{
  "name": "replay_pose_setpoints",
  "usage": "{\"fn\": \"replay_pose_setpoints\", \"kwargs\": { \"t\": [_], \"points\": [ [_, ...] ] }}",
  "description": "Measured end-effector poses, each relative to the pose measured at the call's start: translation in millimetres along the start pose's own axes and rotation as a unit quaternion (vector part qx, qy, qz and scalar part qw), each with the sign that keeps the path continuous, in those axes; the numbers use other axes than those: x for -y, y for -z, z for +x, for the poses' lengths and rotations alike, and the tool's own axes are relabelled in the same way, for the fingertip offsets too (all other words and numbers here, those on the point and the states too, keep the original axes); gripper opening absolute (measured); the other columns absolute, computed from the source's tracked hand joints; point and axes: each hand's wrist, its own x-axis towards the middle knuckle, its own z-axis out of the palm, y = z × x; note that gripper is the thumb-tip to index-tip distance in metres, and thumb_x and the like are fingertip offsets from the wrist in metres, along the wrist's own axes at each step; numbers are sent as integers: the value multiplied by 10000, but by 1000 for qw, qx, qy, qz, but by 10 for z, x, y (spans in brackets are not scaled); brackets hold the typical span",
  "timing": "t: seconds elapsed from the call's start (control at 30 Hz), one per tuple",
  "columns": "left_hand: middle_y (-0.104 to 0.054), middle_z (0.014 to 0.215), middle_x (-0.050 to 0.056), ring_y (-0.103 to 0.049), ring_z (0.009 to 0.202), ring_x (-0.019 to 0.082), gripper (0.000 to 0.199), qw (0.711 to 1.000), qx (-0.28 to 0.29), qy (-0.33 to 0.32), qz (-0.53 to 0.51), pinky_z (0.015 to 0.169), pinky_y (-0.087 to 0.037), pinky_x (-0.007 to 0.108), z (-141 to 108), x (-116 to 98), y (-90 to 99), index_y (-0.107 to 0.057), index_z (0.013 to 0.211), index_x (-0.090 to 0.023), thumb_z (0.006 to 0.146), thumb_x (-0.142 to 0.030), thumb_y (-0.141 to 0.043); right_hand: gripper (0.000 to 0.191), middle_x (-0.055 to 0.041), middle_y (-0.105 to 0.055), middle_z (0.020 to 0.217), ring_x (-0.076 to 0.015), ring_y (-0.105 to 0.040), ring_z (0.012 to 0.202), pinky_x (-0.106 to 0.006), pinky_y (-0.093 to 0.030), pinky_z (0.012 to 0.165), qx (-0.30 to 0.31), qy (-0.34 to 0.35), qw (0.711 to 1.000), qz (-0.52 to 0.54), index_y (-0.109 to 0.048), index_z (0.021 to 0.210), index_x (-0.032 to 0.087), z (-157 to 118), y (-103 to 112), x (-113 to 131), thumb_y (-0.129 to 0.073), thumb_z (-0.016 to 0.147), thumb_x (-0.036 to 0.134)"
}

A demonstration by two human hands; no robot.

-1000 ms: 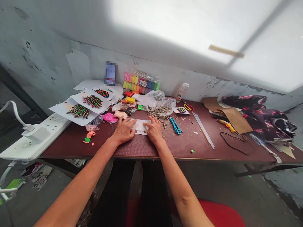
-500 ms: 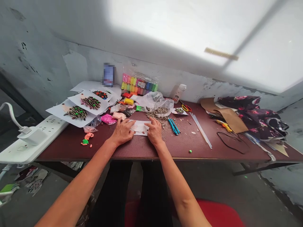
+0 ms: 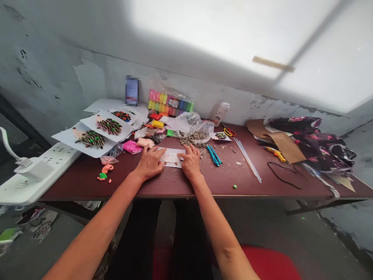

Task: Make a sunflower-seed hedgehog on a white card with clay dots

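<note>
A small white card with a pale, flattened clay patch and a few brown spots lies on the table in front of me. My left hand rests on its left side, index finger stretched onto the card and thumb near the lower edge. On the right side, my right hand lies with its fingers apart, index finger reaching over the clay. Both palms face down, so what is under them is hidden. Just behind the hands are a lump of pale clay and a heap of striped sunflower seeds.
Finished-looking hedgehog pictures on paper overlap at the left, beside a white power strip. A blue cutter, scissors, glue sticks, a glue gun and floral cloth lie to the right. Clay packs stand behind.
The camera view has shifted slightly, so things at the left sit a little farther left. Both hands stay on the card in nearly the same pose.
</note>
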Motion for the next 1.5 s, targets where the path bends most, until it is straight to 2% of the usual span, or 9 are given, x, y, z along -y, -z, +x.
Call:
{"fn": "replay_pose_setpoints", "kwargs": {
  "t": [0.17, 0.4, 0.63, 0.83, 1.0, 1.13, 1.33, 1.5],
  "points": [
    [-700, 1287, 160, -558, 1309, 321, 576, 1000, 3, 2, 6, 1208, -222, 572, 1, -8, 6, -613, 1334, -147, 776, -204, -482, 420, -49, -571, 1473, -260, -380, 1443, -457, -266, 1153, -38, -22, 999, -6, -792, 1110, 314, 6, -17, -17, -525, 904, 64],
    [-700, 1288, 167, -561, 1306, 324, 572, 1000, 8, 1, 7, 1208, -219, 574, 5, -15, 25, -614, 1332, -133, 779, -201, -484, 336, -45, -573, 1466, -273, -352, 1450, -481, -265, 1141, -28, 46, 999, -6, -808, 1035, 323, -37, -32, -52, -568, 919, 120],
    [-702, 1292, 153, -568, 1294, 322, 564, 1000, 7, -1, 7, 1201, -227, 575, 0, -21, 27, -610, 1331, -148, 784, -196, -480, 335, -39, -594, 1446, -276, -370, 1443, -492, -270, 1140, -25, 10, 1000, -1, -815, 1004, 329, -58, -43, -48, -568, 922, 117],
    [-708, 1277, 155, -571, 1292, 322, 548, 1000, 7, -6, 9, 1198, -229, 578, 0, -22, 37, -619, 1316, -145, 791, -197, -468, 408, -65, -613, 1424, -261, -430, 1402, -461, -291, 1144, -73, -26, 997, 14, -789, 1122, 312, -59, -47, -54, -509, 941, 78],
    [-709, 1276, 150, -571, 1289, 322, 552, 1000, 4, -8, 0, 1204, -223, 574, -8, -34, 54, -624, 1317, -149, 789, -193, -469, 382, -41, -588, 1454, -265, -393, 1434, -459, -292, 1144, -35, 4, 999, 4, -806, 1054, 329, -69, -33, -44, -548, 917, 84],
    [-706, 1279, 151, -559, 1298, 326, 548, 1000, 1, -5, -1, 1196, -230, 584, -18, -46, 53, -624, 1320, -153, 797, -190, -462, 345, -38, -587, 1456, -275, -385, 1440, -470, -284, 1146, -17, -6, 1000, 3, -816, 998, 324, -73, -37, -35, -558, 921, 108],
    [-698, 1295, 153, -562, 1292, 321, 543, 1000, 3, -7, 4, 1190, -251, 569, -24, -51, 54, -620, 1320, -141, 807, -187, -449, 368, -66, -632, 1400, -269, -425, 1406, -461, -294, 1134, -84, -56, 995, 18, -801, 1078, 289, -65, -67, -47, -488, 979, 124],
    [-672, 1333, 149, -563, 1288, 306, 582, 1000, 3, -9, -7, 1198, -268, 541, -27, -67, 69, -594, 1349, -140, 788, -170, -445, 362, -63, -640, 1384, -268, -417, 1407, -470, -283, 1139, -89, -43, 994, 36, -804, 1052, 294, -70, -89, -60, -509, 960, 105]
  ]
}}
